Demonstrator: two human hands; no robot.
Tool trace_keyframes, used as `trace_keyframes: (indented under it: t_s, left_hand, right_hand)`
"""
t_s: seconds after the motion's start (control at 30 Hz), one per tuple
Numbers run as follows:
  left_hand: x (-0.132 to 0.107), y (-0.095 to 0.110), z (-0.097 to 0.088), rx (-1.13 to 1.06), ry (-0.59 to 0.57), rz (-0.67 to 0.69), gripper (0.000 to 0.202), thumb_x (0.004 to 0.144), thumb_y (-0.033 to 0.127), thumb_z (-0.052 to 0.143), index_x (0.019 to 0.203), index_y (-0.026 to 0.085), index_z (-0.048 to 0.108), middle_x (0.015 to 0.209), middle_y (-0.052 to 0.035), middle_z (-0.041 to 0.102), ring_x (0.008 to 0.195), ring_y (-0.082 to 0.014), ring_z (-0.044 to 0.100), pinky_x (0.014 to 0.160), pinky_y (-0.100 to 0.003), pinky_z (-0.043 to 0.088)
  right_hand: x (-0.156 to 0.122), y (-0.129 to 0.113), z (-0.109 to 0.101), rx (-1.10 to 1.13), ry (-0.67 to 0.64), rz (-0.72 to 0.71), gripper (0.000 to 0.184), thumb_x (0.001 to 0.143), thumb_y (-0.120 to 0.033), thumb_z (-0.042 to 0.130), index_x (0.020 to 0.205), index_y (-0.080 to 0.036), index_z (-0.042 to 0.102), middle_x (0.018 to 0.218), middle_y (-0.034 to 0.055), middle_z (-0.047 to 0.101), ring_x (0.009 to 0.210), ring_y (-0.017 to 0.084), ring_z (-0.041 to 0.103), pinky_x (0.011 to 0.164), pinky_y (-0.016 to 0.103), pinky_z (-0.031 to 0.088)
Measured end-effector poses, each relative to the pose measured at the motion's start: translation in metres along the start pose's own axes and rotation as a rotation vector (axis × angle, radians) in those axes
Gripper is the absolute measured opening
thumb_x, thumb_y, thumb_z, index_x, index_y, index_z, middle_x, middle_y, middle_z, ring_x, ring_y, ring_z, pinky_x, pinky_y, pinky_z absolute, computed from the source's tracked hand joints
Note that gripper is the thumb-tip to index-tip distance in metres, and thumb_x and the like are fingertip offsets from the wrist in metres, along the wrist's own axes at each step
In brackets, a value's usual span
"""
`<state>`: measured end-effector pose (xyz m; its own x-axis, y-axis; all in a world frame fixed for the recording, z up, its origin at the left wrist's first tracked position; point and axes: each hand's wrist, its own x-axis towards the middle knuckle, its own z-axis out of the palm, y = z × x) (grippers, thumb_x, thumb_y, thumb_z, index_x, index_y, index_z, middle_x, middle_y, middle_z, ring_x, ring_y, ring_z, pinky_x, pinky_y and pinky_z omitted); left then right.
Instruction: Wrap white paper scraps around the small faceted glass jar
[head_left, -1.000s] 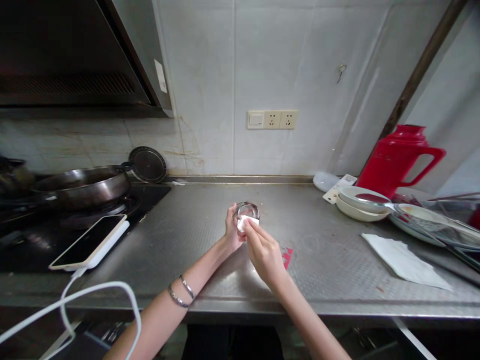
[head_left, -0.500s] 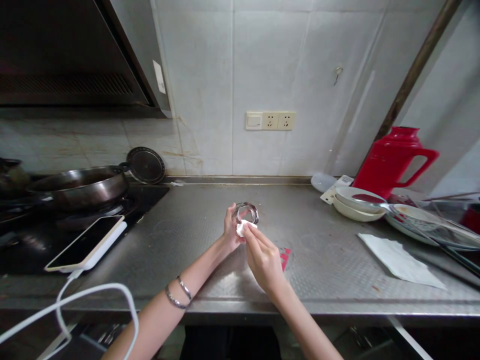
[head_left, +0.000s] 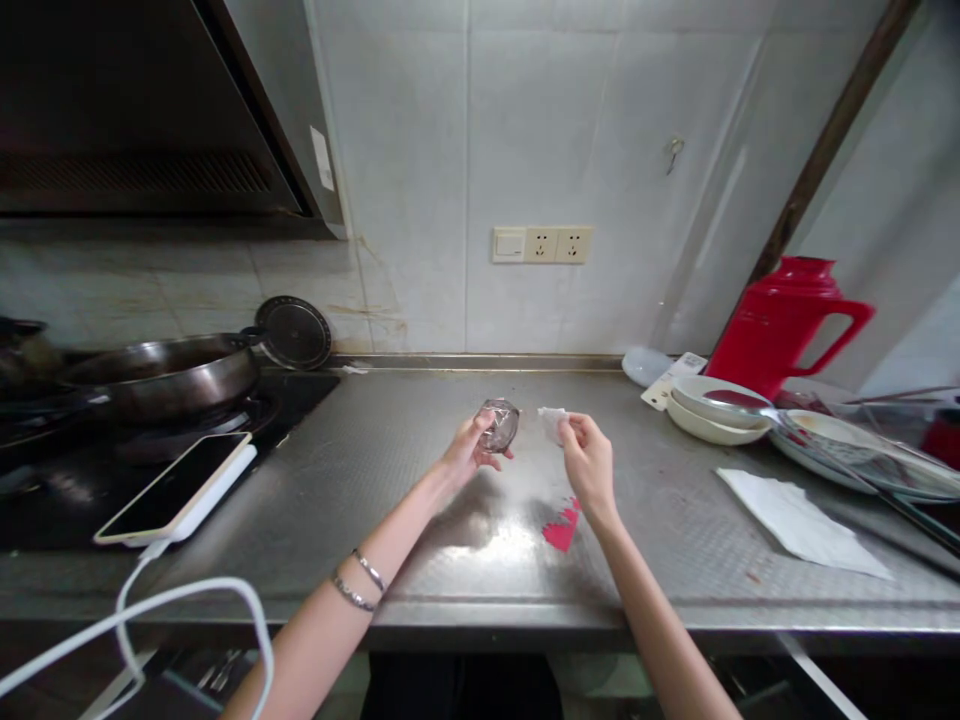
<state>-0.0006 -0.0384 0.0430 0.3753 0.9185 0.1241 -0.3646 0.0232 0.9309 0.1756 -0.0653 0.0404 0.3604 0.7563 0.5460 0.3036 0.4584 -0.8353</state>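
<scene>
My left hand grips a small clear glass, tilted so its mouth faces right, above the steel counter. My right hand is a little to the right of the glass, and its fingertips pinch a small crumpled white tissue. The tissue is clear of the glass, with a gap between them. Two thin bracelets sit on my left wrist.
A red scrap lies on the counter under my right wrist. A phone on a white power bank with a white cable lies at the left beside a pan on the stove. At the right are stacked bowls, plates, a white napkin and a red jug.
My right hand has pulled the tissue out of the glass and moved it to the right. My left hand has tipped the glass sideways.
</scene>
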Motion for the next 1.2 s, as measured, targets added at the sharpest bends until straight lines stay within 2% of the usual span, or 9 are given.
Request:
trace_keyframes:
  t_s: [0.1,0.2,0.33,0.47,0.53,0.63,0.8,0.93,1.2]
  left_hand:
    - [0.003,0.001,-0.004,0.155,0.127,0.055,0.075,0.066,0.047,0.072,0.129,0.02,0.042,0.093,-0.0052,0.058,0.054,-0.0117,0.059,0.034,-0.018,0.041]
    - [0.007,-0.003,-0.006,0.261,0.243,0.094,0.083,0.057,0.038,0.079,0.128,0.017,0.042,0.1,-0.0071,0.055,0.06,-0.0104,0.057,0.036,-0.017,0.041]
    - [0.01,-0.01,-0.008,0.334,0.252,0.141,0.081,0.05,0.03,0.084,0.12,0.014,0.046,0.106,-0.0091,0.056,0.062,-0.0088,0.054,0.042,-0.018,0.042]
    - [0.012,-0.013,-0.013,0.383,0.253,0.175,0.078,0.047,0.026,0.086,0.115,0.014,0.049,0.1,-0.0078,0.061,0.077,-0.0163,0.06,0.068,-0.03,0.051]
    - [0.013,-0.014,-0.016,0.403,0.261,0.213,0.078,0.043,0.022,0.087,0.112,0.016,0.051,0.102,-0.0078,0.061,0.092,-0.0218,0.06,0.084,-0.036,0.048]
    - [0.015,-0.018,-0.02,0.416,0.256,0.225,0.078,0.039,0.02,0.088,0.108,0.017,0.053,0.102,-0.0074,0.061,0.101,-0.0259,0.058,0.094,-0.042,0.043]
    - [0.017,-0.025,-0.023,0.419,0.207,0.21,0.078,0.039,0.019,0.088,0.106,0.017,0.05,0.104,-0.0079,0.06,0.102,-0.0252,0.057,0.097,-0.043,0.04]
    - [0.019,-0.028,-0.022,0.431,0.162,0.18,0.078,0.044,0.02,0.087,0.108,0.016,0.043,0.103,-0.0084,0.06,0.098,-0.0222,0.059,0.096,-0.042,0.041]
    - [0.018,-0.029,-0.017,0.561,0.366,0.217,0.077,0.045,0.028,0.087,0.107,0.016,0.042,0.102,-0.0097,0.059,0.099,-0.0246,0.058,0.093,-0.043,0.042]
  right_hand:
    - [0.021,0.01,0.006,0.004,-0.043,0.096,0.023,0.08,-0.04,0.051,0.085,-0.018,0.055,0.067,0.0022,0.065,0.061,0.017,0.058,0.058,0.026,0.044]
    - [0.036,0.021,0.019,0.063,-0.109,0.151,0.02,0.078,-0.036,0.048,0.089,-0.019,0.052,0.074,0.0033,0.068,0.064,0.017,0.058,0.061,0.027,0.044]
    - [0.049,0.031,0.037,0.145,-0.186,0.218,0.026,0.071,-0.031,0.048,0.09,-0.018,0.058,0.082,0.0045,0.07,0.074,0.019,0.06,0.067,0.028,0.043]
    - [0.052,0.037,0.057,0.249,-0.286,0.31,0.026,0.067,-0.031,0.048,0.078,-0.015,0.066,0.065,0.0004,0.067,0.067,0.018,0.059,0.062,0.026,0.044]
    - [0.05,0.038,0.068,0.323,-0.324,0.374,0.024,0.067,-0.03,0.049,0.072,-0.015,0.066,0.058,-0.0012,0.064,0.061,0.016,0.058,0.059,0.025,0.044]
    - [0.046,0.037,0.083,0.44,-0.363,0.483,0.02,0.067,-0.029,0.05,0.063,-0.016,0.064,0.055,0.0,0.064,0.056,0.016,0.058,0.055,0.025,0.046]
    - [0.038,0.037,0.09,0.586,-0.423,0.636,0.02,0.07,-0.033,0.059,0.066,-0.014,0.065,0.059,0.0046,0.068,0.052,0.017,0.061,0.053,0.027,0.05]
    - [0.033,0.038,0.088,0.656,-0.444,0.676,0.022,0.075,-0.033,0.058,0.074,-0.013,0.069,0.066,0.0072,0.071,0.058,0.019,0.065,0.059,0.03,0.053]
    - [0.026,0.039,0.093,0.75,-0.364,0.638,0.03,0.078,-0.041,0.056,0.08,-0.015,0.07,0.074,0.0068,0.073,0.069,0.022,0.068,0.069,0.034,0.054]
